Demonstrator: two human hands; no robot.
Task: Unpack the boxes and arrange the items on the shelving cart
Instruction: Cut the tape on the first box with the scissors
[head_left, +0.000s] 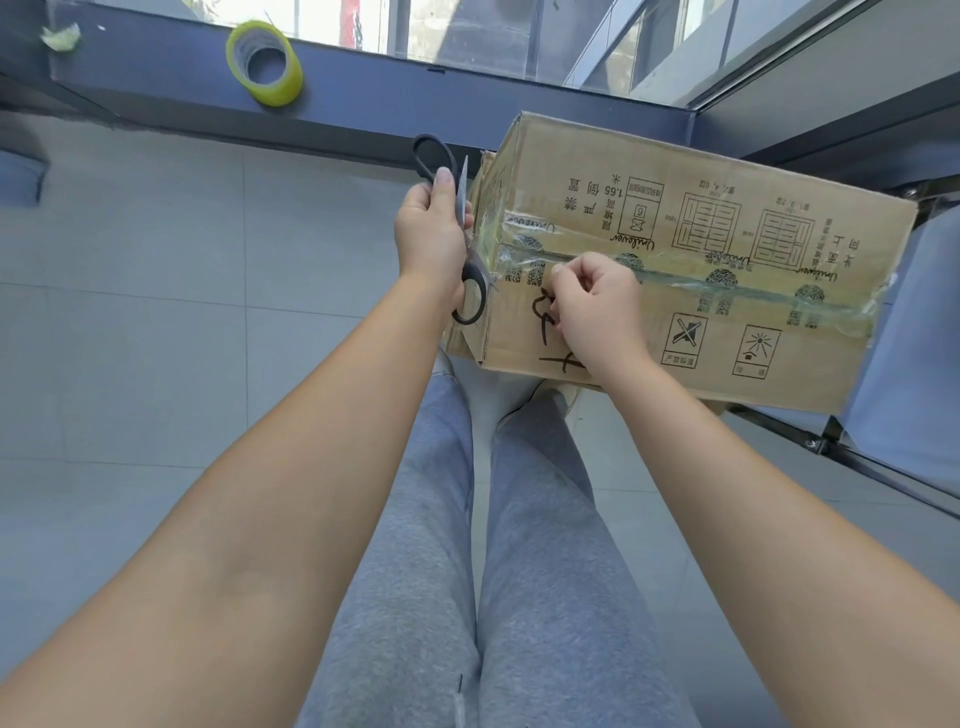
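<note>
A sealed brown cardboard box (727, 332) with printed marks stands on the floor in front of my feet, its top seam covered by clear tape (727, 283). My left hand (431, 236) is shut on a pair of black-handled scissors (434, 161), held at the box's left end with the blades spread. My right hand (597, 306) rests on the box top near its left end, fingers pinched on the tape at the seam. The box's contents are hidden.
A yellow-green tape roll (265, 65) and a crumpled scrap (61, 37) lie on the dark window ledge (415, 93) behind the box. A metal frame with blue panels (904, 364) stands right of the box. Grey tiled floor (156, 312) spreads to the left.
</note>
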